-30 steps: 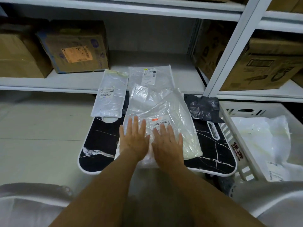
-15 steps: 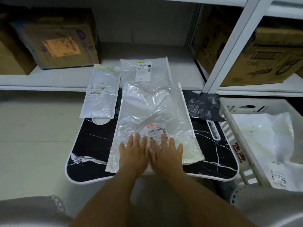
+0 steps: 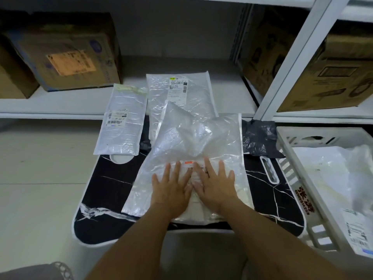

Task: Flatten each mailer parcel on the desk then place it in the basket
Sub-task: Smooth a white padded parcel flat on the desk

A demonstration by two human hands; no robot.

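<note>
Both hands lie flat, side by side, on the near half of a large clear plastic mailer parcel (image 3: 193, 158), the left hand (image 3: 171, 190) and the right hand (image 3: 216, 188) with fingers straight and a little spread, pressing down and gripping nothing. The parcel rests on the black marble-patterned bench (image 3: 113, 190), its shipping label (image 3: 194, 168) partly under the fingertips. The step in hand looks like flattening: the near part is pressed down, but the far half bulges up in crumpled, air-filled folds. I judge that the next move calls for sweeping the palms away from the body to push that air out, then lifting the parcel by an edge and carrying it right to the white slatted basket (image 3: 290, 164), which stands touching or just beside the bench's right end and already holds at least one pale parcel (image 3: 323, 178).

Two more mailers wait at the far side: a narrow silvery one (image 3: 123, 122) at the left and a wider clear one (image 3: 177, 93) behind the parcel being pressed, both lying partly on the white shelf (image 3: 70, 106) that runs behind the bench. A crumpled dark plastic bag (image 3: 260, 138) sits at the bench's far right corner. Worn cardboard boxes stand on the shelving, one with an orange label (image 3: 68, 51) at the left and others (image 3: 327, 73) at the right. The floor at the left is pale tile.
</note>
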